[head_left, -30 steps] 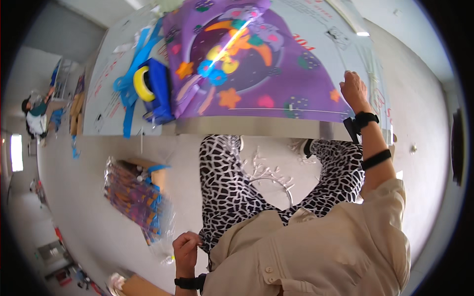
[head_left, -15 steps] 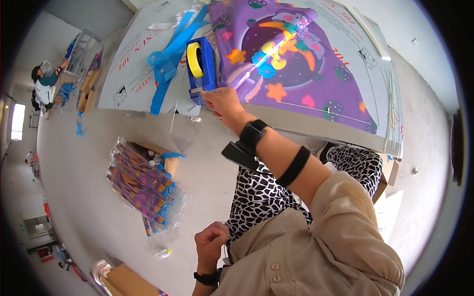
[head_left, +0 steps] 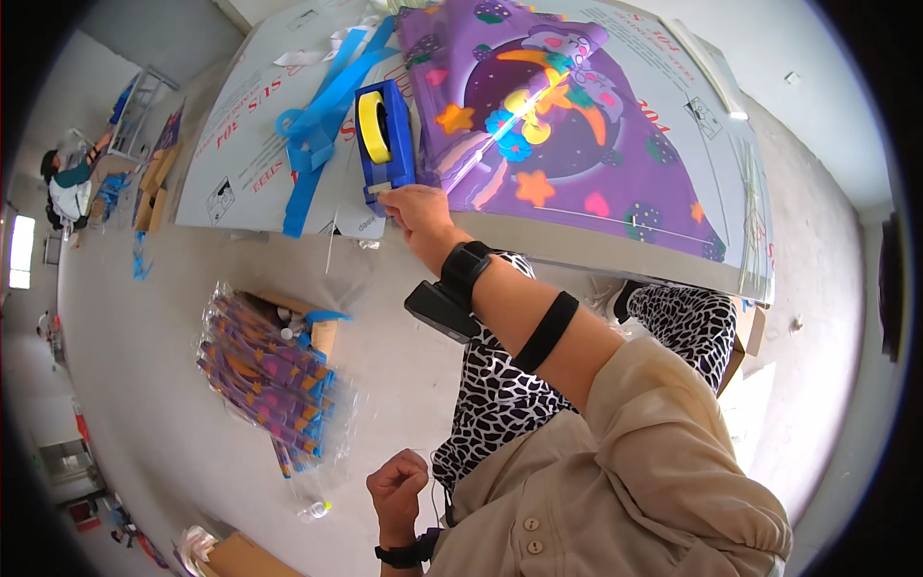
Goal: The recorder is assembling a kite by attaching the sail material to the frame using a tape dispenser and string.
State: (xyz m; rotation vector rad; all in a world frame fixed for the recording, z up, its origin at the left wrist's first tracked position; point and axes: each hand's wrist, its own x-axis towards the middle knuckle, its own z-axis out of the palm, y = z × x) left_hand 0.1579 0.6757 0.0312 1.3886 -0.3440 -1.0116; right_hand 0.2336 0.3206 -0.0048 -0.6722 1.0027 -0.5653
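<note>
A blue tape dispenser [head_left: 406, 144] with a roll of tape on a yellow core [head_left: 373, 127] stands near the table's front edge. My right hand [head_left: 423, 217] is at its near end, fingertips pinched together by the cutter, where the tape's end comes out; the strip itself is hardly visible. Just right of the dispenser lies a purple printed plastic sheet [head_left: 654, 197] with stars, moons and hearts, a glossy fold running across it. Low in front of my body, away from the table, my left hand [head_left: 398, 485] is closed; whatever its curled fingers may hold is hidden.
Blue ribbon strips [head_left: 332, 111] lie left of the dispenser on the grey printed table covering [head_left: 231, 125]. On the floor are a pile of clear-wrapped purple packages [head_left: 264, 370], a small bottle [head_left: 314, 510] and a cardboard box [head_left: 245, 558]. Another person [head_left: 72, 188] is far left.
My right hand has shifted slightly down and left in the picture, still pinched at the dispenser's cutter. My left hand remains closed, a little lower. The whole view has shifted slightly.
</note>
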